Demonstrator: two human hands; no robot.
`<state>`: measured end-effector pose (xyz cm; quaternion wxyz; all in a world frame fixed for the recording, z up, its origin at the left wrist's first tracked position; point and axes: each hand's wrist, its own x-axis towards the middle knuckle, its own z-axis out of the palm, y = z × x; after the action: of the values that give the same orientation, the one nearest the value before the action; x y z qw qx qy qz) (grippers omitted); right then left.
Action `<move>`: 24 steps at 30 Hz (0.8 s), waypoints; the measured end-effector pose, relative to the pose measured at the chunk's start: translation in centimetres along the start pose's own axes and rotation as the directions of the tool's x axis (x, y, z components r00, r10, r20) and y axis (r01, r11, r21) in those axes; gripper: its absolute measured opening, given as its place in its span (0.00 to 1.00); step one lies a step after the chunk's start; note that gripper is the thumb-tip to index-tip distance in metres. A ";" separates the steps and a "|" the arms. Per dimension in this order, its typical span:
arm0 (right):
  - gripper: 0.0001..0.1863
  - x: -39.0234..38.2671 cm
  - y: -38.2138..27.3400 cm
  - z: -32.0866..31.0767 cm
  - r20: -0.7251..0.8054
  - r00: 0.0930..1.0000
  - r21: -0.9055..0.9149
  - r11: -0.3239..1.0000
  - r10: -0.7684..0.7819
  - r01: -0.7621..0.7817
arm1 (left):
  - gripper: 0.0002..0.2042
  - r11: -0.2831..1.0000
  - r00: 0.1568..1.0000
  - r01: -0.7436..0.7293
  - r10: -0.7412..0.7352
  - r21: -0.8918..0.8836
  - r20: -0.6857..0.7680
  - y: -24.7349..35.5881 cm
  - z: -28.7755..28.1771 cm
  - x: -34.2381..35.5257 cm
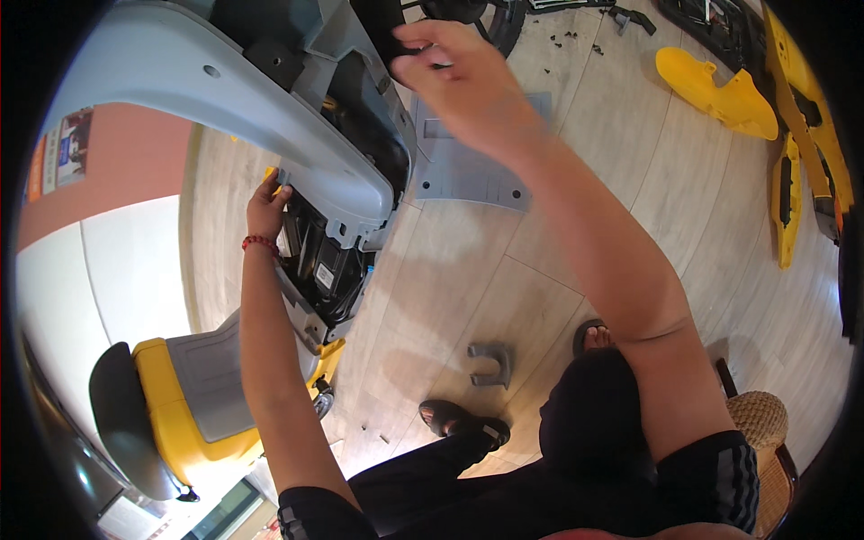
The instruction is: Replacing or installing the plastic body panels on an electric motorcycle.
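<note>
A scooter's large grey body panel (270, 117) slants across the upper left, with its dark inside (360, 117) exposed. My left hand (265, 209), with a red bead bracelet (260, 241) at the wrist, is closed at the panel's lower left edge. Its fingers are on a small yellow and grey bit there that I cannot make out. My right hand (454, 76) is raised by the panel's far end, fingers bent and apart, next to a black part. I see nothing between them. Below the panel lies a black compartment (328, 270).
A yellow and grey scooter seat section (202, 387) stands at the lower left. A flat grey panel (477, 180), a grey U-shaped piece (490, 364), a yellow fender-like cover (715, 94), and several small screws (567, 40) lie on the floor. A woven stool (759, 421) is beside me.
</note>
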<state>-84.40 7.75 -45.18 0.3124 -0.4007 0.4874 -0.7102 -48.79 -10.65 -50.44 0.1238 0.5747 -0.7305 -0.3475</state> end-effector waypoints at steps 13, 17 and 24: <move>0.63 -4.5 1.3 5.2 0.095 0.982 -0.404 0.908 0.165 -0.113 | 0.25 1.000 1.000 0.007 -0.007 0.011 -0.024 0.7 0.2 -0.6; 0.59 -4.2 1.4 5.4 0.045 0.984 -0.384 0.912 0.175 -0.145 | 0.25 0.999 1.000 0.015 -0.014 0.033 -0.024 0.5 0.2 -0.4; 0.59 -4.2 1.7 5.1 0.070 0.985 -0.415 0.903 0.156 -0.114 | 0.25 1.000 1.000 0.029 -0.029 -0.001 0.010 0.9 0.1 -0.5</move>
<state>-77.84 8.46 -46.84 0.2943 -0.4579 0.6352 -0.5479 -49.38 -10.05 -49.81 0.1154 0.5834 -0.7225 -0.3527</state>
